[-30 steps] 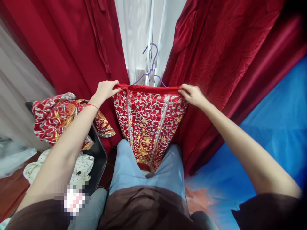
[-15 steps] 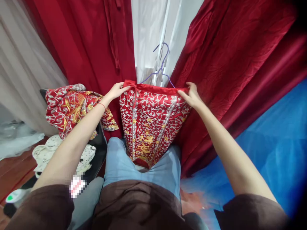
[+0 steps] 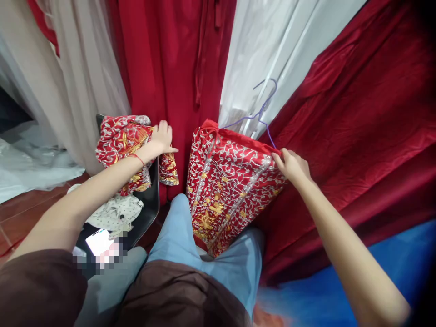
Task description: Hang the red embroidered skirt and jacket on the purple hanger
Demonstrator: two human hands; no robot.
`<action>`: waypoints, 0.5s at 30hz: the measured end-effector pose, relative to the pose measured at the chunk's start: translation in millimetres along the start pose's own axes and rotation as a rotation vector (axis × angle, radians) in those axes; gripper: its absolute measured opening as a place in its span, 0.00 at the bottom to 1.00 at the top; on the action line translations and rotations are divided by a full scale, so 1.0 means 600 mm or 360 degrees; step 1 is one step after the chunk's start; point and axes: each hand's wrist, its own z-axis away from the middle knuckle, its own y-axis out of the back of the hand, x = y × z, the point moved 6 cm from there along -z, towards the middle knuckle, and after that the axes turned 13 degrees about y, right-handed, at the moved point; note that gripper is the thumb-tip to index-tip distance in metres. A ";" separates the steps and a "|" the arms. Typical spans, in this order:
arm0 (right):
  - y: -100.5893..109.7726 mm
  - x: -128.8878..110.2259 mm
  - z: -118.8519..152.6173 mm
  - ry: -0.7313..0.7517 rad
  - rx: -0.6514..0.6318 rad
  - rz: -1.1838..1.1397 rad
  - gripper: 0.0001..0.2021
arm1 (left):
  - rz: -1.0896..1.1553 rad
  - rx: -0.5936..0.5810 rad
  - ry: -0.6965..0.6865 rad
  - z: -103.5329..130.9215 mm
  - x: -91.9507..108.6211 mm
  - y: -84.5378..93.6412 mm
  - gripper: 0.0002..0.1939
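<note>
A red skirt (image 3: pixel 228 190) with silver and gold embroidery hangs in front of my knees from a purple wire hanger (image 3: pixel 261 111). My right hand (image 3: pixel 293 167) pinches its red waistband at the right corner. The left corner of the waistband, with a small tied bow, is free of my fingers. Over at the left, my left hand (image 3: pixel 163 137) is above a folded garment (image 3: pixel 119 143) of matching red embroidered cloth, its fingers apart. Whether the palm touches that cloth I cannot tell.
The folded garment lies on a black chair (image 3: pixel 150 200), with white spotted cloth (image 3: pixel 117 211) and a white card-like item (image 3: pixel 98 243). Dark red drapes (image 3: pixel 190 59) hang ahead and right. Blue tulle (image 3: pixel 402 259) spreads at lower right, white sheer material (image 3: pixel 37 168) at far left.
My left hand has let go of the skirt's waistband and moved left to the folded garment. The right hand keeps its hold. The view has swung left, and the skirt now tilts.
</note>
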 end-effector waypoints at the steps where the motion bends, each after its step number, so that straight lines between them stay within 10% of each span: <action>1: -0.002 -0.002 0.001 -0.0002 -0.0028 -0.0007 0.25 | -0.0141 -0.0030 0.0120 0.009 -0.011 0.008 0.46; 4: 0.001 -0.015 0.005 -0.0093 -0.0062 0.0035 0.26 | -0.0313 -0.0210 0.0219 0.028 -0.018 0.036 0.22; 11: 0.065 -0.167 -0.011 -0.0058 0.0344 -0.0173 0.28 | -0.0121 0.0053 0.0035 0.069 0.038 0.082 0.22; 15: -0.014 -0.310 -0.033 0.0147 -0.0126 -0.1296 0.30 | 0.0168 0.0181 -0.0765 0.210 0.167 0.055 0.18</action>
